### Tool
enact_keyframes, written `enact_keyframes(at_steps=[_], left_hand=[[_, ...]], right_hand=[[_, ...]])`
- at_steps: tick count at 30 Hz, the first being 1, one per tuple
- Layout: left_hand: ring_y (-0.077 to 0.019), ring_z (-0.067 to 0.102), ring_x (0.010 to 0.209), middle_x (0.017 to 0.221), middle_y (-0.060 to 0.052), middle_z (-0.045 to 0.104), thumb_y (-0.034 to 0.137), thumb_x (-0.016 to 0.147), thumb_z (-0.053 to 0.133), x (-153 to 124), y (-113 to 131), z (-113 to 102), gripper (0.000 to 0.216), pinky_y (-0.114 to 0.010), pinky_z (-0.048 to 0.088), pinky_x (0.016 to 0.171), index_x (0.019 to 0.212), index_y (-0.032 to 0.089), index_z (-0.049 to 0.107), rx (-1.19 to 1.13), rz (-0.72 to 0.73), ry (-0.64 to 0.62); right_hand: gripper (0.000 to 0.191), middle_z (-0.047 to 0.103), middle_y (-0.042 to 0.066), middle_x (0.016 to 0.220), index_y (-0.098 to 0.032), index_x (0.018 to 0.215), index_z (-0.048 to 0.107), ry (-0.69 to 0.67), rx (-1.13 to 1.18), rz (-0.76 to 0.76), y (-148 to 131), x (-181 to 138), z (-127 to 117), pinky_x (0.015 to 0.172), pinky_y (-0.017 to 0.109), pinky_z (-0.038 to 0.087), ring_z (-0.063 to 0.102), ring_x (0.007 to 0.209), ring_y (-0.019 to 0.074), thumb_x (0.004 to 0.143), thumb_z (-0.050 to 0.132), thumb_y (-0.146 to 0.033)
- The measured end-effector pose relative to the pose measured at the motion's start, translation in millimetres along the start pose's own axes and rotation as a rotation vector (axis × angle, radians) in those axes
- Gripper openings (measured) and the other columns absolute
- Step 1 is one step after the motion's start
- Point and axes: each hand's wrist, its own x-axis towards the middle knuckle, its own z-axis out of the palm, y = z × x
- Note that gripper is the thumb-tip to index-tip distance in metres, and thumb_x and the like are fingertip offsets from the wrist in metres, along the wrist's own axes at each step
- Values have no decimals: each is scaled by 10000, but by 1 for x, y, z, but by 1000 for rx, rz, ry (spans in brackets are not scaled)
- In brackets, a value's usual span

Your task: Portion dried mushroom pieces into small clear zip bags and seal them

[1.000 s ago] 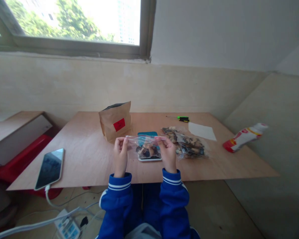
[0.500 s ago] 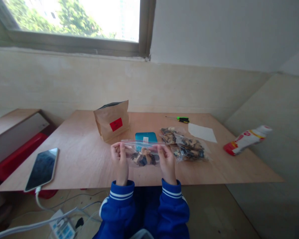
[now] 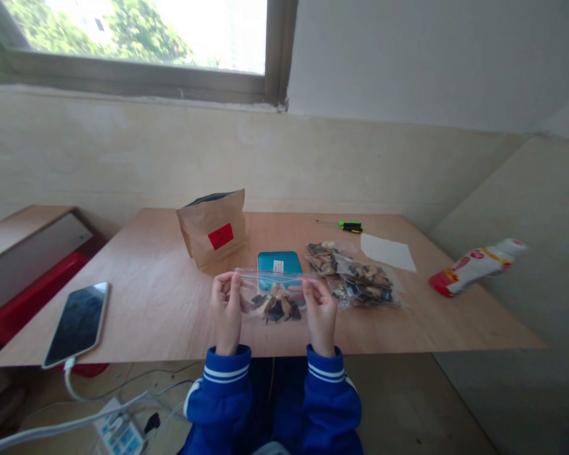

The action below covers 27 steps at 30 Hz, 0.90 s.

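Observation:
Between my two hands stretches a clear zip bag [image 3: 275, 304] with brown and black dried pieces inside, perhaps dried mushrooms. My left hand [image 3: 226, 309] pinches its upper left corner, and my right hand [image 3: 320, 313] pinches the upper right one. The bag's zip edge runs nearly level along the top. Behind it, partly seen through the plastic, lies a teal box [image 3: 279, 261] with a white label. Just right of my right hand rest filled clear bags [image 3: 367, 282] of similar dried pieces, overlapping one another.
A brown paper pouch [image 3: 213, 230] with a red label stands back left. A phone [image 3: 78, 323] on a charging cable lies at the left edge. Screwdrivers [image 3: 350, 226], a white paper sheet [image 3: 387, 251] and a red-and-white bottle [image 3: 477, 267] are on the right of the wooden table [image 3: 156, 284].
Both hands keep their pinch on the zip bag. The bag sits slightly lower, and the dried pieces in it have shifted a little. The view has moved slightly.

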Motion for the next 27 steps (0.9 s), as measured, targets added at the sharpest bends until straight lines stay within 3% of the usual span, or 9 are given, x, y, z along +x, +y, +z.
enact_keyframes(at_steps=[4, 11, 17, 21, 24, 27], left_hand=[[-93, 572, 476, 700, 19, 609, 494, 811, 626, -2, 1, -8, 340, -201, 497, 432, 897, 172, 555, 3, -71, -40], [-131, 633, 561, 781, -12, 654, 524, 803, 618, -3, -1, -13, 371, -235, 532, 470, 927, 182, 547, 28, -108, -63], [-145, 657, 829, 865, -31, 652, 477, 847, 590, -3, -1, -15, 304, -271, 554, 761, 882, 176, 560, 70, 28, -65], [-121, 644, 693, 761, 0, 626, 484, 853, 578, -9, 11, -7, 303, -251, 550, 678, 863, 185, 529, 61, 108, 82], [-115, 624, 578, 689, 18, 614, 486, 858, 571, -13, 20, 1, 301, -252, 547, 592, 862, 191, 512, 16, 108, 93], [-122, 635, 559, 685, 18, 629, 484, 863, 564, -16, 22, 6, 298, -252, 547, 566, 887, 193, 507, -23, 72, 85]], right_hand=[[390, 747, 78, 793, -168, 892, 646, 30, -20, -15, -2, -1, 0, 661, 356, 563, 686, 641, 218, 825, 601, -550], [416, 738, 81, 828, -182, 886, 665, 7, -102, -111, -4, -5, -3, 710, 344, 557, 682, 735, 213, 932, 430, -521], [350, 724, 60, 806, -187, 820, 655, 51, -145, -231, -9, -10, -5, 651, 299, 534, 657, 698, 180, 948, 447, -437], [350, 710, 49, 744, -185, 756, 634, 112, -130, -255, -13, -15, 2, 598, 280, 506, 604, 587, 147, 940, 466, -429], [389, 692, 39, 673, -190, 695, 609, 175, -103, -247, -14, -17, 5, 571, 278, 494, 587, 553, 146, 931, 464, -463], [424, 695, 44, 683, -191, 707, 624, 116, -102, -227, -14, -16, 3, 594, 287, 509, 617, 604, 162, 935, 434, -495]])
